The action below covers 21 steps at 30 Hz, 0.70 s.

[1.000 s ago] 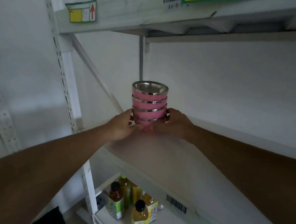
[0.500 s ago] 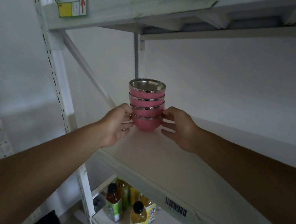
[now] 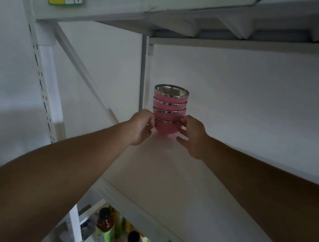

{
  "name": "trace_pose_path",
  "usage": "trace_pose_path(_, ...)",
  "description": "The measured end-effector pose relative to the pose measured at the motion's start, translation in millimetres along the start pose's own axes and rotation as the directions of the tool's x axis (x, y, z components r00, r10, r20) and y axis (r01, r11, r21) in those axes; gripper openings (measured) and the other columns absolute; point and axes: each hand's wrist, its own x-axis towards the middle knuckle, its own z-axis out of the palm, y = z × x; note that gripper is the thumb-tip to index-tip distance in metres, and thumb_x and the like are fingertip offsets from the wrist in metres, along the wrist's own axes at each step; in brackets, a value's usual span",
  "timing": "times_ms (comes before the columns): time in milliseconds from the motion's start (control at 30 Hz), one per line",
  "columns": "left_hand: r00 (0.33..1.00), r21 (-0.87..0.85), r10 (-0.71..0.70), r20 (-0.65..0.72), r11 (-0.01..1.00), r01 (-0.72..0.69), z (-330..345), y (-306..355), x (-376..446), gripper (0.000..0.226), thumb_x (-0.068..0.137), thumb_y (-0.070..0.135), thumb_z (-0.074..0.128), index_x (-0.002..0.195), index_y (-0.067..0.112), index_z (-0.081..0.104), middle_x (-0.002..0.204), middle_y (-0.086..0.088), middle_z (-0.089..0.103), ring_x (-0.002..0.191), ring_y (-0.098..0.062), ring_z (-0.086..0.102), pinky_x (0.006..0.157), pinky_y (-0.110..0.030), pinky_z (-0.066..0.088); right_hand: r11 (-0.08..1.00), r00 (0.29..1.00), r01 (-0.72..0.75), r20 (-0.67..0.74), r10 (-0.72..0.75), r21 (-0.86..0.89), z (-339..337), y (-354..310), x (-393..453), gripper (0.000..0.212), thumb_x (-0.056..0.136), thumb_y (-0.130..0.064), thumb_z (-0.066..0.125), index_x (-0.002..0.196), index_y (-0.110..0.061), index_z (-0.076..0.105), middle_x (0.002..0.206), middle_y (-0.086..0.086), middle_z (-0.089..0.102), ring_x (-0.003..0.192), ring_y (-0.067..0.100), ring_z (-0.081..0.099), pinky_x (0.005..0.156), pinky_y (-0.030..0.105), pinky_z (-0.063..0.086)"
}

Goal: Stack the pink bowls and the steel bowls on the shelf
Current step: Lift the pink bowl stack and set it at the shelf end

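Observation:
A stack of pink bowls (image 3: 170, 110) with steel rims and steel insides stands upright on the white shelf (image 3: 161, 171), near its back left corner. My left hand (image 3: 142, 128) grips the lowest bowl from the left, fingers curled against its side. My right hand (image 3: 193, 134) pinches the rim of that same bowl from the right with thumb and forefinger, while its other fingers spread loosely below. The base of the stack is partly hidden by my hands.
The shelf's back wall (image 3: 254, 108) stands close behind the stack, and an upper shelf (image 3: 180, 6) hangs overhead. A diagonal brace (image 3: 85, 73) and upright post (image 3: 49, 94) are at left. Drink bottles (image 3: 106, 229) stand on the shelf below.
The stack has come down from being held in the air onto the shelf, further back. My right hand slid from under the stack to its right side.

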Motion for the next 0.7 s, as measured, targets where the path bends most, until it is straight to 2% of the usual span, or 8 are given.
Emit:
trace_pose_path(100,1.0,0.049,0.019,0.011,0.999,-0.02,6,-2,15,0.042,0.071,-0.007,0.037,0.042,0.022,0.036,0.064,0.002,0.036,0.073,-0.02,0.035,0.063,-0.029,0.025,1.0,1.0,-0.003,-0.002,0.003,-0.008,-5,-2,9,0.015,0.097,-0.015,0.056,0.101,-0.018,0.07,0.118,0.005,0.071,0.119,0.021,0.063,0.106,0.045,0.052)
trace_pose_path(233,0.984,0.31,0.156,-0.089,0.943,-0.122,2,-10,21,0.02,0.077,-0.002,0.053,0.065,0.014,0.053,0.074,-0.005,0.047,0.073,-0.022,0.041,0.073,-0.033,0.035,0.971,0.999,0.043,0.001,-0.044,-0.236,-15,-6,10,0.009,0.097,-0.026,0.06,0.095,-0.021,0.067,0.102,0.0,0.065,0.104,0.021,0.061,0.103,0.048,0.054)
trace_pose_path(300,0.955,0.587,0.295,-0.023,0.777,-0.226,-5,-13,17,0.009,0.084,0.007,0.058,0.081,0.011,0.065,0.088,-0.005,0.059,0.082,-0.025,0.054,0.075,-0.034,0.04,0.836,0.986,0.16,0.052,-0.156,-0.525,-23,-7,6,0.018,0.1,-0.034,0.055,0.1,-0.02,0.066,0.097,0.0,0.066,0.087,0.017,0.061,0.094,0.046,0.058)
trace_pose_path(333,0.943,0.705,0.326,0.06,0.656,-0.272,-11,-14,12,0.019,0.091,0.016,0.059,0.101,0.014,0.074,0.106,-0.002,0.066,0.1,-0.026,0.061,0.085,-0.035,0.044,0.695,0.97,0.238,0.124,-0.211,-0.679,-28,-7,3,0.027,0.101,-0.039,0.053,0.113,-0.019,0.067,0.105,0.001,0.069,0.087,0.015,0.064,0.085,0.039,0.057)
trace_pose_path(400,0.924,0.865,0.33,0.191,0.388,-0.318,-24,-11,-5,0.045,0.104,0.034,0.057,0.144,0.016,0.067,0.145,0.0,0.065,0.135,-0.024,0.059,0.109,-0.034,0.044,0.342,0.927,0.349,0.27,-0.259,-0.872,-39,-6,-2,0.051,0.102,-0.046,0.053,0.145,-0.018,0.057,0.133,0.005,0.068,0.112,0.02,0.067,0.084,0.03,0.048)
trace_pose_path(467,0.919,0.932,0.294,0.261,0.171,-0.319,-34,-6,-24,0.057,0.105,0.047,0.055,0.156,0.021,0.057,0.159,-0.003,0.058,0.144,-0.025,0.055,0.118,-0.038,0.044,0.1,0.916,0.356,0.325,-0.235,-0.929,-50,-7,-7,0.06,0.103,-0.048,0.053,0.155,-0.019,0.048,0.153,0.008,0.058,0.135,0.027,0.058,0.102,0.035,0.046)
trace_pose_path(567,0.911,0.951,0.274,0.309,-0.113,-0.288,-46,1,-54,0.062,0.103,0.058,0.049,0.158,0.028,0.053,0.155,-0.002,0.059,0.138,-0.026,0.059,0.111,-0.039,0.049,-0.032,0.924,0.321,0.32,-0.207,-0.947,-59,-12,-24,0.06,0.103,-0.052,0.05,0.155,-0.023,0.049,0.159,0.005,0.053,0.141,0.027,0.052,0.114,0.042,0.044)
trace_pose_path(700,0.883,0.938,0.331,0.333,-0.215,-0.273,-50,5,-87,0.061,0.104,0.06,0.046,0.155,0.028,0.056,0.15,-0.002,0.062,0.132,-0.027,0.061,0.105,-0.042,0.052,-0.053,0.928,0.286,0.29,-0.235,-0.957,-62,-15,-56,0.059,0.101,-0.055,0.049,0.151,-0.023,0.052,0.153,0.005,0.057,0.135,0.027,0.057,0.108,0.042,0.048)
